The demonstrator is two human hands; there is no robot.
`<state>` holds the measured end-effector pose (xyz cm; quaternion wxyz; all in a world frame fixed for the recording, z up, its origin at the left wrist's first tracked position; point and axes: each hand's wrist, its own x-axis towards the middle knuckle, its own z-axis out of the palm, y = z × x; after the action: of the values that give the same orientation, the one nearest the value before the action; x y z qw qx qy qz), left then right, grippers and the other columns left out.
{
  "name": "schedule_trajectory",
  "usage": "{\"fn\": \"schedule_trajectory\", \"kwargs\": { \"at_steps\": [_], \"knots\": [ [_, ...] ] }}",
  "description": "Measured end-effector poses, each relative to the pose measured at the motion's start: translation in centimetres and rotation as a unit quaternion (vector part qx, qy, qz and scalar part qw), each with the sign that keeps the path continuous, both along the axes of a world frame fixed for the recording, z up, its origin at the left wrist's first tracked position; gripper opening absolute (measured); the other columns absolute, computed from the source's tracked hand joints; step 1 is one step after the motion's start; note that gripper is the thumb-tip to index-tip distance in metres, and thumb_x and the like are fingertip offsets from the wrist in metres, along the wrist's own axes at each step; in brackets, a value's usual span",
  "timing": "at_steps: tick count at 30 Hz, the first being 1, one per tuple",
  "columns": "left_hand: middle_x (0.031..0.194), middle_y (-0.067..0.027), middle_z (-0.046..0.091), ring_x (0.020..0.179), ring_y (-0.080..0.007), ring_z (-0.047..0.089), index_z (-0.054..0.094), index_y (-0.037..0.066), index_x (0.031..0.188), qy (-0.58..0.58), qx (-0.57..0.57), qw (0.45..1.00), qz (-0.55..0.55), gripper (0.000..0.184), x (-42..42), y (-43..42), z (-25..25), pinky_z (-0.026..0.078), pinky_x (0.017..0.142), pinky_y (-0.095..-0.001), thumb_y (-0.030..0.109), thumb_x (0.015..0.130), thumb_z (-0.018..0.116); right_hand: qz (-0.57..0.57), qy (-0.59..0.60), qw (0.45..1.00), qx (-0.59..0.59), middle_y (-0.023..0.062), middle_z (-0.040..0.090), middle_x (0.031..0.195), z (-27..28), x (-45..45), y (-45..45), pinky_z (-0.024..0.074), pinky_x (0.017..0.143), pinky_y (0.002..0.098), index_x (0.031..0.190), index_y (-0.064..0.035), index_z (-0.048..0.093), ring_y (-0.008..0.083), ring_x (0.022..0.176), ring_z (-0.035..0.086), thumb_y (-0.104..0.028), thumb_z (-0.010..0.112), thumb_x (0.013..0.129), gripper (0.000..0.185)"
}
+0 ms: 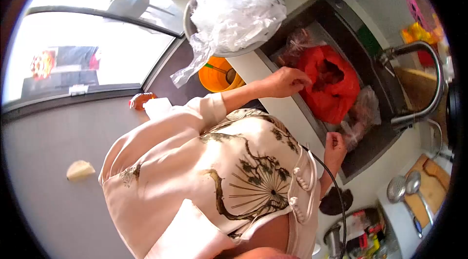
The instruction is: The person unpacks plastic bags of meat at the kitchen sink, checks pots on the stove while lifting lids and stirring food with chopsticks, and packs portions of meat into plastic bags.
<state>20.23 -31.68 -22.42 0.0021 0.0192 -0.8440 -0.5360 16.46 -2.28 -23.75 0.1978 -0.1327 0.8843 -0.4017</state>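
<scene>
My left hand [287, 83] reaches over the sink's near edge with curled fingers. Its fingertips meet the side of a red plastic bag [319, 105], whose mouth gapes and shows something dark inside that I cannot make out. Lower in the view, my right hand [335, 150] is at the same edge, fingers bent together. Just beside its fingertips lies a clear plastic bag [365, 108] with pinkish contents; whether they grip it is hidden. Another clear bag [301, 40] rests past the red one. All these bags sit in the dark sink [358, 154].
A curved metal faucet [438, 81] arches over the sink. Crumpled clear plastic fills a large bowl [187, 20] on the counter. An orange bucket [207, 81] stands on the floor. Metal ladles [413, 181] lie by a wooden cutting board [424, 203]. A black cable [336, 186] hangs near my right arm.
</scene>
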Motion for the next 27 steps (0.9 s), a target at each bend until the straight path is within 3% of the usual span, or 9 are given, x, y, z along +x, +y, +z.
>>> {"fn": "schedule_trajectory", "kwargs": {
  "at_steps": [5,7,9,11,13,15,19,23,27],
  "knots": [
    [0.095,-0.0043,0.065,0.082,-0.0104,0.062,0.064,0.007,0.102,0.062,0.017,0.968,0.242,0.022,4.8,-3.6,3.6,0.05,0.067,-0.0235,0.001,0.082,0.059,0.094,0.05,0.994,0.019,0.0075,0.058,0.074,-0.2,-3.2,-2.1,0.0451,0.06,0.0323,0.087,-0.0035,0.059,0.0185,0.066,0.055,-0.023,0.059,0.086,0.019],
    [0.091,-0.0022,0.064,0.072,-0.0086,0.059,0.064,0.008,0.101,0.18,-0.116,0.895,0.392,0.024,6.2,-5.4,5.2,0.048,0.062,-0.0209,-0.002,0.079,0.062,0.111,0.085,0.99,0.011,0.0072,0.058,0.073,-0.3,-4.3,-2.3,0.0451,0.059,0.0325,0.087,-0.0042,0.06,0.0186,0.064,0.055,-0.024,0.059,0.086,0.02],
    [0.094,-0.003,0.06,0.073,-0.0099,0.056,0.057,0.008,0.112,0.272,-0.214,0.801,0.488,0.042,6.7,-8.3,6.8,0.048,0.062,-0.0217,0.002,0.073,0.07,0.12,0.087,0.989,0.006,0.0073,0.059,0.075,0.2,-4.4,-2.9,0.0453,0.06,0.0323,0.088,-0.0043,0.06,0.0185,0.065,0.056,-0.024,0.059,0.087,0.02],
    [0.111,-0.0069,0.053,0.091,-0.0143,0.053,0.046,0.01,0.124,0.265,-0.261,0.778,0.507,0.063,6.7,-10.8,7.9,0.049,0.068,-0.027,0.008,0.068,0.076,0.127,0.072,0.989,0.003,0.0076,0.061,0.079,0.7,-4.3,-3.6,0.0459,0.063,0.031,0.09,-0.0043,0.061,0.0189,0.069,0.057,-0.024,0.059,0.087,0.02],
    [0.112,-0.0077,0.052,0.093,-0.017,0.053,0.048,0.009,0.123,0.208,-0.297,0.786,0.501,0.064,6.5,-12.8,7.7,0.049,0.071,-0.0297,0.012,0.067,0.078,0.14,0.097,0.985,0.001,0.0082,0.062,0.082,1.1,-2.9,-4.6,0.0466,0.065,0.0308,0.092,-0.0034,0.061,0.0197,0.073,0.059,-0.023,0.059,0.086,0.02],
    [0.109,-0.0098,0.054,0.091,-0.0193,0.056,0.049,0.009,0.122,0.094,-0.288,0.849,0.433,0.059,6.7,-13.7,5.9,0.048,0.076,-0.0307,0.014,0.07,0.076,0.14,0.033,0.989,-0.016,0.0097,0.063,0.084,2.4,-1.4,-6.2,0.0469,0.067,0.0315,0.093,-0.0028,0.061,0.0206,0.075,0.06,-0.021,0.059,0.086,0.019],
    [0.113,-0.0111,0.054,0.096,-0.0206,0.058,0.048,0.008,0.124,0.11,-0.143,0.944,0.277,0.052,4.1,-8.8,8.5,0.051,0.077,-0.0325,0.01,0.076,0.069,0.133,0.027,0.991,-0.016,0.0112,0.063,0.086,2.5,-3.3,-3.9,0.0463,0.071,0.032,0.095,0.0,0.06,0.0211,0.078,0.059,-0.019,0.058,0.086,0.021],
    [0.111,-0.0079,0.058,0.088,-0.016,0.062,0.053,0.011,0.121,0.179,-0.023,0.936,0.301,0.043,5.7,-9.4,9.9,0.056,0.07,-0.0279,0.005,0.08,0.064,0.109,0.005,0.994,0.017,0.0095,0.063,0.087,3.1,-4.2,-1.5,0.0464,0.07,0.0318,0.097,-0.0007,0.06,0.0197,0.078,0.059,-0.019,0.058,0.086,0.021],
    [0.108,-0.0071,0.061,0.088,-0.0176,0.062,0.056,0.013,0.117,0.167,-0.109,0.902,0.383,0.037,4.5,-14.9,9.2,0.055,0.072,-0.0292,0.012,0.081,0.065,0.122,0.089,0.988,-0.034,0.0098,0.059,0.097,6.4,-5.4,-3.4,0.0473,0.073,0.0333,0.104,-0.0018,0.056,0.0208,0.084,0.058,-0.014,0.059,0.085,0.023]
  ]
}}
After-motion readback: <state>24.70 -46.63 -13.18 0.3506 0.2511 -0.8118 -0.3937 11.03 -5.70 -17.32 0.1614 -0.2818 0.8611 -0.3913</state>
